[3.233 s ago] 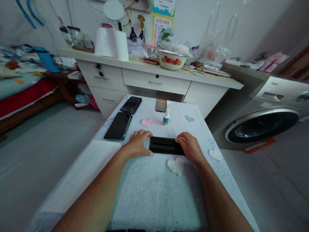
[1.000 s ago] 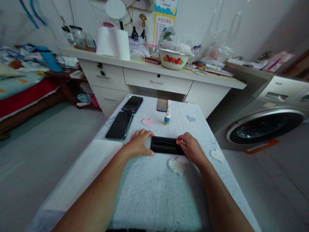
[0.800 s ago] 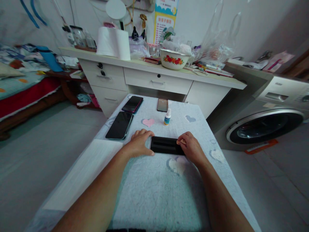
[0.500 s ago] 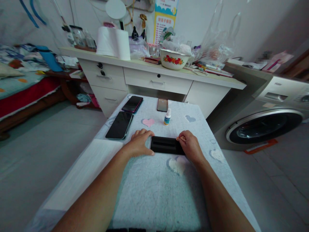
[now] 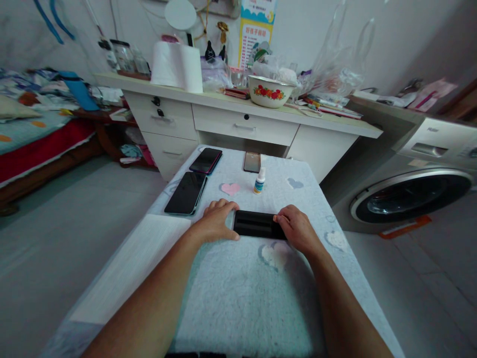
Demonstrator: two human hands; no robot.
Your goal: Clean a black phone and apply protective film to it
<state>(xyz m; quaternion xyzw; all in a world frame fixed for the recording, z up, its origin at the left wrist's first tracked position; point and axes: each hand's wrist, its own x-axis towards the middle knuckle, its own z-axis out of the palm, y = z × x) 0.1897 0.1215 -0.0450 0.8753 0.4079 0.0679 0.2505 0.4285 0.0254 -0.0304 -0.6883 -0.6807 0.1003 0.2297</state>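
Observation:
A black-screened smartphone (image 5: 257, 224) lies flat and crosswise on the cloth-covered table. My left hand (image 5: 217, 221) grips its left end, thumb at the near corner and fingers at the far corner. At the other end, my right hand (image 5: 296, 226) rests on the screen with the fingers closed together; what they pinch, if anything, is hidden. Beyond the phone stands a small white-capped bottle (image 5: 259, 181) with a blue and yellow label. A phone case (image 5: 252, 162) lies behind the bottle. To the left lie two more dark-screened phones, a nearer phone (image 5: 185, 193) and a farther phone (image 5: 205, 160).
A pale flat sheet (image 5: 130, 268) covers the table's left side. Behind the table stands a white desk (image 5: 246, 124) bearing a paper roll (image 5: 177, 67), a flowered enamel bowl (image 5: 271, 92) and plastic bags. A washing machine (image 5: 413, 169) is on the right, a bed (image 5: 40, 144) on the left.
My right hand has shifted slightly down on the phone; a small beige bit seen at its fingertips before is now hidden. My left hand keeps its place. The view has moved very little.

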